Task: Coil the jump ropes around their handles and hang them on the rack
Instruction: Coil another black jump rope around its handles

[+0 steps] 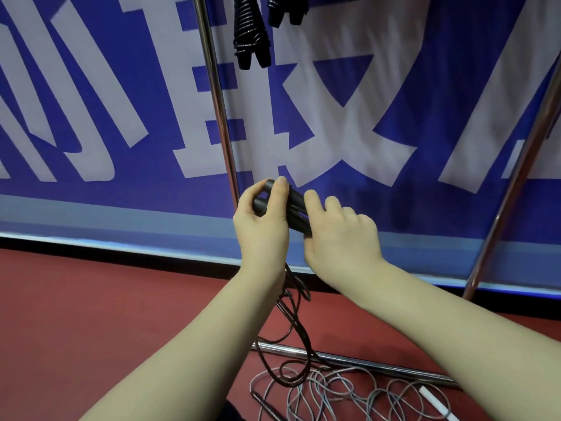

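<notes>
Before blue banner (91, 196), white characters cropped, unreadable: left hand (261, 229) grips black handles (296, 200); right hand (343, 235) grips them too.

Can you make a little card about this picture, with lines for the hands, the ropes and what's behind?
hands: left hand and right hand both grip the black handles, held side by side
rope in hand: black rope hangs uncoiled down to the red floor
also on floor: grey rope in a loose tangle, white handle beside it
already hung: coiled black ropes high on the rack
behind: blue and white banner
</notes>
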Demonstrator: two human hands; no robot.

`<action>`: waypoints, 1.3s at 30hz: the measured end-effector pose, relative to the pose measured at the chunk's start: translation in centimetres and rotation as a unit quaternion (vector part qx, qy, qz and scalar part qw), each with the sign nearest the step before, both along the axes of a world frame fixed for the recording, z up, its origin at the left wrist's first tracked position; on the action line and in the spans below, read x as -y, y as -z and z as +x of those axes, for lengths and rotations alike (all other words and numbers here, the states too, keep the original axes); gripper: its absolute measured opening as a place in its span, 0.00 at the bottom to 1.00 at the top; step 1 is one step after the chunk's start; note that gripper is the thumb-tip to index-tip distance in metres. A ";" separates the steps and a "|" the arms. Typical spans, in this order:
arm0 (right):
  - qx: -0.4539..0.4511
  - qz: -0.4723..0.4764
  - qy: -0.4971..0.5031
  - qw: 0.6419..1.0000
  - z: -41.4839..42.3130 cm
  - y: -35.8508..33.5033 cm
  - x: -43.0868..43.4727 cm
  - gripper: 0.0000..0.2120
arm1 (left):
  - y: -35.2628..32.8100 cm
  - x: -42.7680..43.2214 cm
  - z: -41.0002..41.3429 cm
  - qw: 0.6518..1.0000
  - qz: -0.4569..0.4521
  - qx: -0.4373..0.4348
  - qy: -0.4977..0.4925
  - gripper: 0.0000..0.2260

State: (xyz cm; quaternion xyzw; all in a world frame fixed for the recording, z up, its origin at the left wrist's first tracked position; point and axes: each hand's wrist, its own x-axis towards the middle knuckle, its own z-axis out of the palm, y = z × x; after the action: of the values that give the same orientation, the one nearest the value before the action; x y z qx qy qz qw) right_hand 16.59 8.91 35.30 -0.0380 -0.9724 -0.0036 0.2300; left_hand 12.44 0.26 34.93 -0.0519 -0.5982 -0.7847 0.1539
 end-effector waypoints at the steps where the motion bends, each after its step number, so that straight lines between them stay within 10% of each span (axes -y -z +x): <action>1: 0.006 -0.001 0.001 1.000 -0.2 0.2 0.1 0.27 | 0.0 0.0 0.0 1.000 -0.002 -0.002 -0.003 0.07; 22: 0.008 0.014 -0.008 1.000 -2.1 1.3 -1.5 0.11 | 0.7 -0.9 0.8 0.999 -0.035 0.010 0.005 0.06; 30: -0.011 -0.104 -0.022 0.994 -1.2 -0.3 -3.7 0.11 | -1.0 0.6 0.6 0.976 -0.073 0.004 0.206 0.24; 39: -0.051 -0.089 0.039 0.994 -0.5 -1.4 -6.0 0.14 | -1.3 2.0 0.8 0.934 -0.169 0.025 0.313 0.14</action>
State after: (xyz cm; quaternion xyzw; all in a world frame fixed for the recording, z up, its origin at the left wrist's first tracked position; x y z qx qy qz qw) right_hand 16.06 14.91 36.71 -0.0967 -0.9536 0.0756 0.2750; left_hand 13.26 -1.77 36.25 -0.2423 -0.6791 -0.6815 -0.1252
